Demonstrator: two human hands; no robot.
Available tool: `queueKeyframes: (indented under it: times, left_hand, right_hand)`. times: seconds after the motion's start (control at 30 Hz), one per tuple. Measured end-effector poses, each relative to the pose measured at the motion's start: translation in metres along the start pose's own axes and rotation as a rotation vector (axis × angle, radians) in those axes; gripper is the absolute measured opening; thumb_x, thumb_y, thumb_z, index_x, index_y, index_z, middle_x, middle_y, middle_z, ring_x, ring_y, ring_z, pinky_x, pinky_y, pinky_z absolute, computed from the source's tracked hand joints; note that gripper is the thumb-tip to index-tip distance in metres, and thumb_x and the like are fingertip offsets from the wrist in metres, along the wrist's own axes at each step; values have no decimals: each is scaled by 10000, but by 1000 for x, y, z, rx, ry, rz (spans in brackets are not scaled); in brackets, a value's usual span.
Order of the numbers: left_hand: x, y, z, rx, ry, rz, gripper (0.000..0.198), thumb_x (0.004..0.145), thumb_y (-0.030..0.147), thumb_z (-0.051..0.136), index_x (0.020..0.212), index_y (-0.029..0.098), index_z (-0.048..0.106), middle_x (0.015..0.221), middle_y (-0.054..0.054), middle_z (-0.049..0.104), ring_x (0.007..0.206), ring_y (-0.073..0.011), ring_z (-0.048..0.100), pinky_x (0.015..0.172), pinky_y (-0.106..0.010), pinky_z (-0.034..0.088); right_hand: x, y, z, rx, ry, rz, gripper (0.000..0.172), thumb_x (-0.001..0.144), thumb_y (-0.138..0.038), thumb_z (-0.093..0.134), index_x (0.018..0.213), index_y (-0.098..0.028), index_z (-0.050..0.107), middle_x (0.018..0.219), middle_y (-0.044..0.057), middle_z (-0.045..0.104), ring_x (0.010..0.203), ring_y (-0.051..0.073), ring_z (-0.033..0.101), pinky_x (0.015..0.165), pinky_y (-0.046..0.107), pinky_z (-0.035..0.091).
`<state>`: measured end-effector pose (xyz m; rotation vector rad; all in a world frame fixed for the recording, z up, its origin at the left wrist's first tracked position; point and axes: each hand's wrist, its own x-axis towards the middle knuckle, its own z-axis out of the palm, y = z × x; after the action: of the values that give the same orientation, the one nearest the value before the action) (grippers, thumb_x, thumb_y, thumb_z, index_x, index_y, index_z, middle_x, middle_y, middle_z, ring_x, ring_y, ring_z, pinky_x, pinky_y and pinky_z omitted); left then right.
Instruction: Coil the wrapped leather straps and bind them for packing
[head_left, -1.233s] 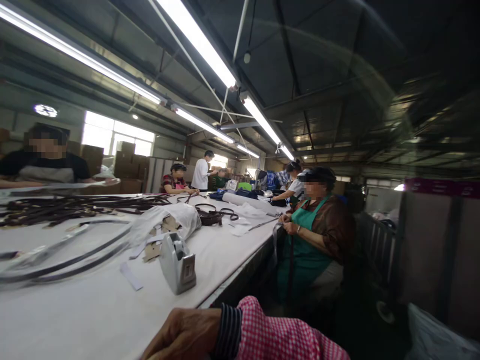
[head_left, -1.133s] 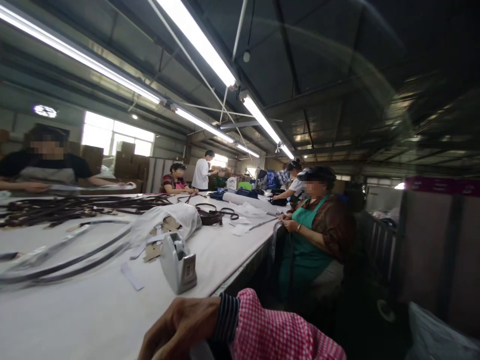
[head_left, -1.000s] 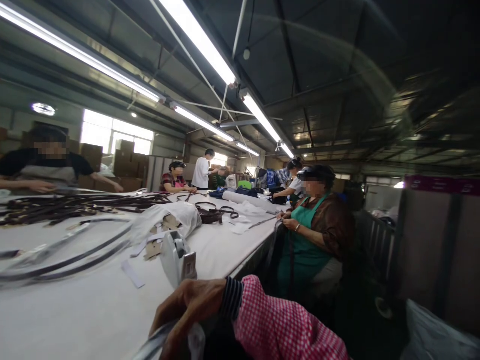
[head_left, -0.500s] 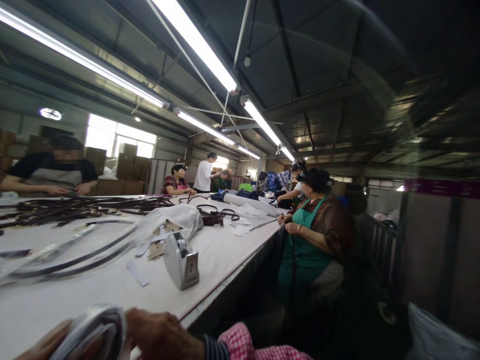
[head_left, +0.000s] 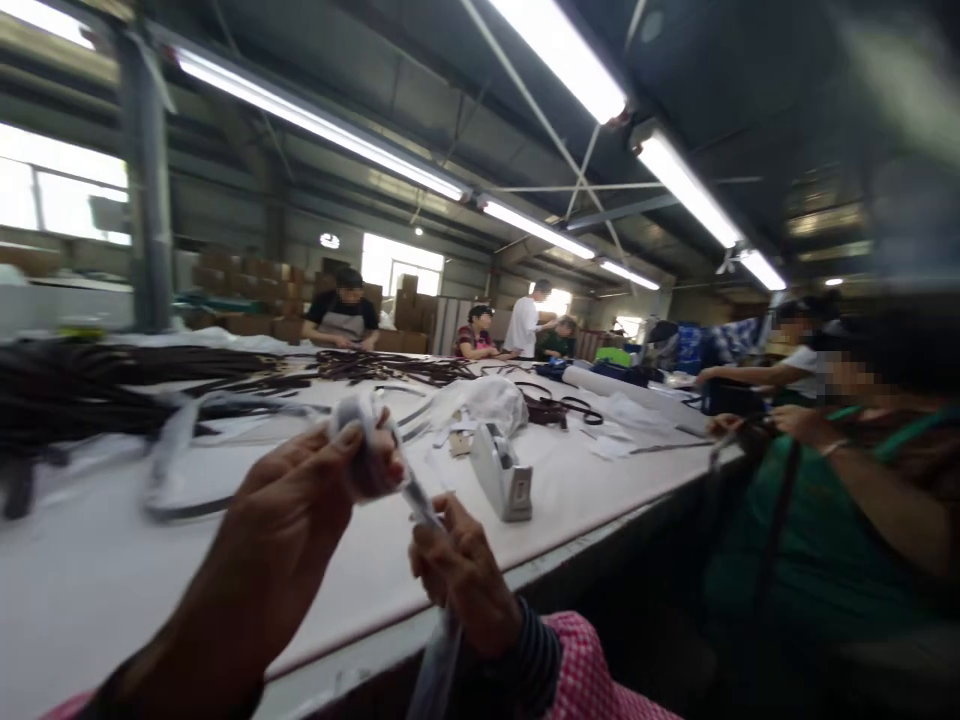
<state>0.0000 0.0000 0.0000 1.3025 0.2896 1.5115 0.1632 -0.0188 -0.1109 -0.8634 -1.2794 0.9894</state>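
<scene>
My left hand is raised above the white table, its fingers closed round the end of a plastic-wrapped strap. My right hand pinches the same strap lower down, where it slants toward the table edge; clear plastic hangs below that hand. The picture is blurred by head motion. A grey tape dispenser stands on the table just beyond my hands.
Piles of dark straps lie at the left and far along the table, with a white bag and paper scraps. A person in a green apron sits close on the right. Other people work farther along. Cardboard boxes line the back wall.
My view has swung left. Both hands have come up from the bottom edge and now hold the wrapped strap in front of me; earlier only my right hand showed.
</scene>
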Motion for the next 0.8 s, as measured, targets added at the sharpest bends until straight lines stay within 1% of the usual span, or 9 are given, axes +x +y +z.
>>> queueKeyframes:
  times: [0.13,0.2,0.3,0.37,0.47,0.53,0.63,0.73,0.8]
  left_hand:
    - [11,-15,-10,116,74,60,211,914,388,665,916,178,645,805,-16,680,761,-169,631,773,-292,517]
    - [15,-27,-12,306,80,162,206,947,392,629,926,188,607,847,-18,702,800,-178,654,789,-292,499]
    - [17,-46,-22,687,49,351,164,982,349,578,935,197,539,824,-23,694,771,-193,654,732,-300,465]
    - [15,-59,-34,940,-29,561,128,995,279,541,906,200,493,776,-19,640,695,-188,605,660,-301,420]
    - [7,-74,-56,1223,-314,790,150,1018,177,456,872,210,450,752,-8,564,646,-175,523,611,-306,352]
    - [-4,-78,-69,1285,-522,751,170,1036,170,417,873,215,437,755,-1,551,632,-169,498,597,-308,327]
    - [-24,-80,-82,1277,-749,551,187,1047,300,449,879,218,433,786,1,561,627,-165,496,586,-309,327]
    - [-42,-80,-88,1335,-851,396,218,1001,397,537,920,207,468,828,-18,593,653,-186,521,595,-322,325]
    - [-48,-78,-90,1358,-868,310,173,1000,354,508,914,205,484,826,-26,602,652,-191,519,596,-328,301]
  right_hand:
    - [9,-2,5,69,-61,69,314,910,-460,676,896,-187,522,618,-59,559,414,41,372,385,157,293]
    - [11,-1,8,37,-111,158,352,915,-492,662,888,-146,607,598,-49,539,423,44,414,393,154,340]
    - [12,-1,10,82,-218,283,464,891,-569,663,997,-118,656,655,0,625,422,63,496,377,161,385]
    - [11,-5,9,135,-326,354,537,896,-619,628,1040,-103,661,598,-2,623,374,71,490,344,162,374]
    - [6,-16,2,168,-462,464,619,923,-660,553,1068,-74,687,471,-53,535,295,58,395,316,169,366]
    - [4,-25,-5,108,-518,512,635,929,-660,538,1068,-62,700,447,-52,529,278,56,372,304,167,346]
    - [5,-35,-17,-78,-572,581,531,864,-547,692,1126,-85,693,524,-22,618,311,54,424,309,150,304]
    - [14,-39,-30,-261,-615,616,509,726,-402,844,1125,-134,677,605,-33,653,374,53,454,364,153,325]
    - [22,-40,-38,-428,-610,535,455,681,-391,876,1006,-138,683,618,-39,639,435,64,474,417,168,345]
